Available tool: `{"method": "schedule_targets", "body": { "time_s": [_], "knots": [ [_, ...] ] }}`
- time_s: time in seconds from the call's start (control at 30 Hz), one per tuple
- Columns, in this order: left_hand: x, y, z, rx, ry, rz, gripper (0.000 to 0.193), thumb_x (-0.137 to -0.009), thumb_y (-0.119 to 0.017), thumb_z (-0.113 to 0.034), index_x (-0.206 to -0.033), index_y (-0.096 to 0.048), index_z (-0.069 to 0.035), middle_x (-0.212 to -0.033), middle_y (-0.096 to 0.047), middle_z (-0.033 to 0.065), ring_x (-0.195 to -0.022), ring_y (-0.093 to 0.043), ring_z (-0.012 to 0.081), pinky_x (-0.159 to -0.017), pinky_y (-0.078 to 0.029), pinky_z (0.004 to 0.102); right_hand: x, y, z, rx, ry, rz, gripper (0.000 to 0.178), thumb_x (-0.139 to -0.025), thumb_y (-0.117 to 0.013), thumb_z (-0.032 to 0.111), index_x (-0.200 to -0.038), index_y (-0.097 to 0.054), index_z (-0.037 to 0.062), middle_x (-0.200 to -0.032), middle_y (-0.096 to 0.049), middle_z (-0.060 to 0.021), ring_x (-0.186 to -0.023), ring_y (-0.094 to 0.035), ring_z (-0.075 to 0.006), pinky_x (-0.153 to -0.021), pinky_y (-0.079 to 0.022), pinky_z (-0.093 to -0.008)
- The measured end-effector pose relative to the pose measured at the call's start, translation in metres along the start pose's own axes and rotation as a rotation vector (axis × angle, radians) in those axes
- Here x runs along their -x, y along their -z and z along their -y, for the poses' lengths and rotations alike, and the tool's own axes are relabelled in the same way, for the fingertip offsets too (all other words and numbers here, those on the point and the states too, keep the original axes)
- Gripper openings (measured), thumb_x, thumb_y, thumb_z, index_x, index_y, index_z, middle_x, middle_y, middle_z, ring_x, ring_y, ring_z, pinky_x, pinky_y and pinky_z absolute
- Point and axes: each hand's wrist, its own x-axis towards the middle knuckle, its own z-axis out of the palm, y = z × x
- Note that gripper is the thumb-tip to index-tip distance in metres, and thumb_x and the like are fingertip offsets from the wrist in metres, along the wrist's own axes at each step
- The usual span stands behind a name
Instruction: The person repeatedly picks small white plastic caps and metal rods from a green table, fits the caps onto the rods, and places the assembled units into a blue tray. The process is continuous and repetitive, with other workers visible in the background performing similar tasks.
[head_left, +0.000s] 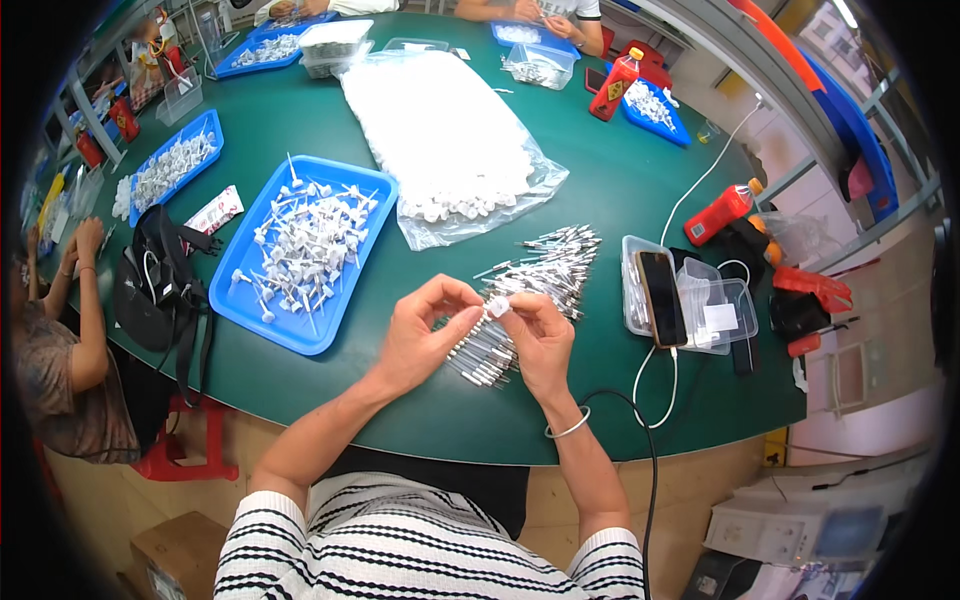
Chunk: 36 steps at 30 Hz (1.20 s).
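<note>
The person's left hand and right hand meet just above the near edge of the green table. Both grips are closed on one small white plastic piece, pinched between the fingertips of the two hands, which seems to steady it for close work. Directly under the hands lies a heap of thin metal pins, within easy reach. To the left, a blue tray holds many white fittings with stems. Beyond it, a clear bag of white parts lies open toward the person. A phone rests on clear boxes at the right.
</note>
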Motion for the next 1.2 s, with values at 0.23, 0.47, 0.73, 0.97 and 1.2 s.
{"method": "schedule_targets", "body": {
  "time_s": [0.23,0.47,0.73,0.97,1.2],
  "knots": [
    [0.001,-0.009,0.003,-0.100,-0.082,-0.083,0.011,-0.088,-0.065,-0.007,-0.092,-0.060,0.002,-0.084,-0.063,0.0037,-0.076,-0.060,0.0087,-0.070,-0.050,0.0233,0.001,-0.005,0.009,0.029,0.027,0.008,0.015,-0.084,-0.067,-0.003,-0.098,-0.063,-0.0003,-0.094,-0.062,-0.0032,-0.084,-0.056,-0.0077,-0.073,-0.045,-0.0217],
    [0.001,-0.007,0.008,0.167,0.089,-0.025,0.012,-0.093,-0.059,-0.009,-0.093,-0.057,0.002,-0.086,-0.060,0.0023,-0.077,-0.057,0.0078,-0.071,-0.048,0.0228,0.002,-0.005,0.007,-0.056,-0.018,0.027,0.014,-0.084,-0.068,-0.001,-0.098,-0.064,0.0001,-0.093,-0.064,-0.0051,-0.085,-0.059,-0.0104,-0.077,-0.047,-0.0245],
    [-0.005,0.005,0.007,0.246,0.174,0.053,0.015,-0.095,-0.057,-0.015,-0.093,-0.055,0.000,-0.084,-0.058,0.0028,-0.076,-0.055,0.0077,-0.071,-0.048,0.0231,0.002,-0.005,0.008,-0.101,-0.052,0.044,0.015,-0.082,-0.068,-0.004,-0.095,-0.064,0.0001,-0.090,-0.063,-0.0041,-0.083,-0.059,-0.0103,-0.076,-0.047,-0.0245],
    [-0.002,0.005,0.001,-0.179,-0.070,-0.068,0.014,-0.086,-0.067,-0.011,-0.085,-0.057,-0.001,-0.080,-0.057,0.0008,-0.070,-0.052,0.0075,-0.064,-0.044,0.0223,-0.001,-0.004,0.008,0.114,0.078,0.054,0.013,-0.082,-0.068,-0.001,-0.094,-0.064,0.0025,-0.086,-0.065,-0.0056,-0.080,-0.061,-0.0133,-0.074,-0.047,-0.0257],
    [0.000,-0.001,-0.005,-0.357,-0.101,-0.032,0.009,-0.086,-0.066,-0.005,-0.086,-0.059,-0.001,-0.081,-0.056,0.0016,-0.073,-0.050,0.0071,-0.067,-0.041,0.0219,-0.002,-0.005,0.011,0.128,0.109,0.051,0.014,-0.081,-0.068,-0.001,-0.093,-0.064,0.0025,-0.087,-0.065,-0.0059,-0.080,-0.062,-0.0142,-0.073,-0.048,-0.0255]
  ]
}}
